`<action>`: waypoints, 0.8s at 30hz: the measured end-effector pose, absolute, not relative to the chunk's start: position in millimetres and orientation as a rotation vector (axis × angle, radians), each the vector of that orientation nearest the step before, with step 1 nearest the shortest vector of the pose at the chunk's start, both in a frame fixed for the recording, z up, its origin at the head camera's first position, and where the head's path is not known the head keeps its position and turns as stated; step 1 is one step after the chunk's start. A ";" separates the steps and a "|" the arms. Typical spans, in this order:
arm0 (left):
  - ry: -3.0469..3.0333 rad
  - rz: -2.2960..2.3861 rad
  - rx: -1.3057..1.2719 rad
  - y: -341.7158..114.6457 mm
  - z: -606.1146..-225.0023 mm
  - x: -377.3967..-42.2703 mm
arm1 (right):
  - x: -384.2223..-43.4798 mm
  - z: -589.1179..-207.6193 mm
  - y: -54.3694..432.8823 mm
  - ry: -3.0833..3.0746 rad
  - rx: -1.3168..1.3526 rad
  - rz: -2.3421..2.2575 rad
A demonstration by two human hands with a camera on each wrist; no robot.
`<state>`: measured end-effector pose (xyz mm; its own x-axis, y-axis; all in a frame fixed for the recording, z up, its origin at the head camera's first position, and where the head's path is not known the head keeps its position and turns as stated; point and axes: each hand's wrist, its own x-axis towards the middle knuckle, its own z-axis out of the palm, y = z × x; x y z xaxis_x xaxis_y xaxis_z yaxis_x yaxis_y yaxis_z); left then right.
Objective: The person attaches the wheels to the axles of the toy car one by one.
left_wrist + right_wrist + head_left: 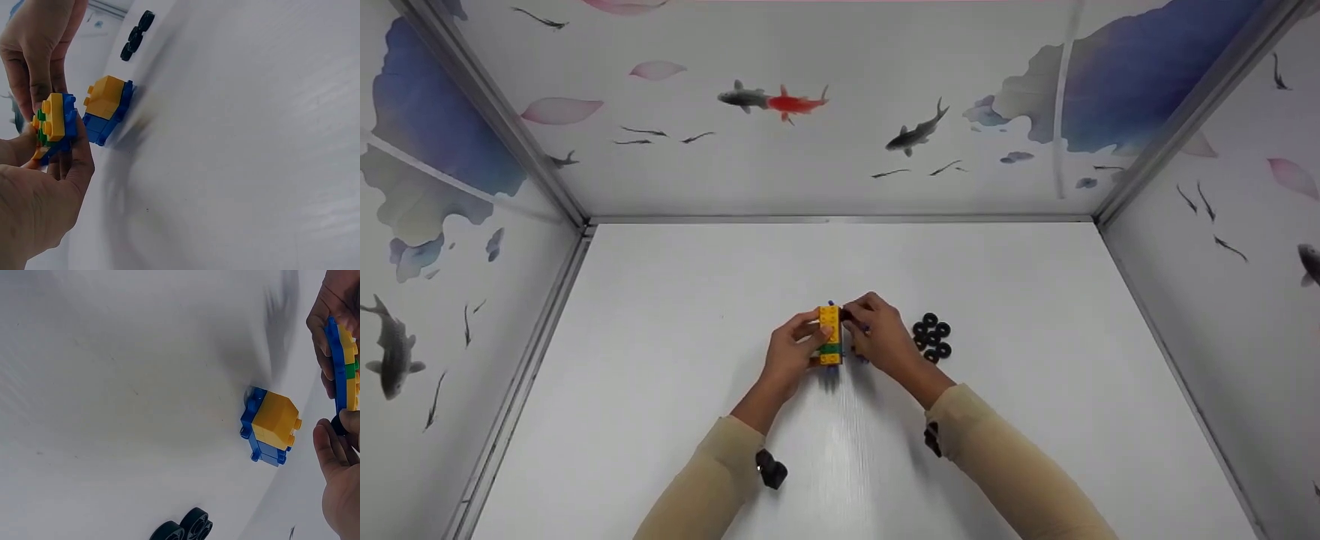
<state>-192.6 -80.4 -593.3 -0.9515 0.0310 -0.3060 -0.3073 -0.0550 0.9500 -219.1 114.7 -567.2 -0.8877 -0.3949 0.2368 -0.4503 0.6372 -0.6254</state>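
Left hand (790,354) grips a brick toy (830,316), right hand (883,331) pinches a wheel (337,426); between them, the toy looks light, stiff, best held by its sides

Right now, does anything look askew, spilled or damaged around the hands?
Nothing stands out. The left hand holds the yellow-green-blue block build, the right hand pinches a black part near its end, the second block build sits nearby, and the loose black wheels lie grouped on the table.
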 end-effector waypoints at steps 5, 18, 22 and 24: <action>1.972 2.118 -0.312 -79.9 -593.4 -193.5 | -219.1 -565.6 112.6 -2.777 0.704 1.080; 1.969 2.114 -0.284 -79.1 -591.6 -194.9 | -219.0 -564.8 112.9 -2.798 0.716 1.053; 1.986 2.103 -0.258 -79.3 -590.1 -194.3 | -221.3 -564.2 115.1 -2.809 0.731 1.072; 1.992 2.100 -0.248 -79.2 -589.5 -193.9 | -222.0 -563.8 116.1 -2.812 0.732 1.095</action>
<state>-193.9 -79.2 -589.5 -0.9578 0.0538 -0.2824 -0.2849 -0.0446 0.9575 -222.0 116.1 -563.8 -0.8882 -0.4139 0.1993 -0.4397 0.6403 -0.6298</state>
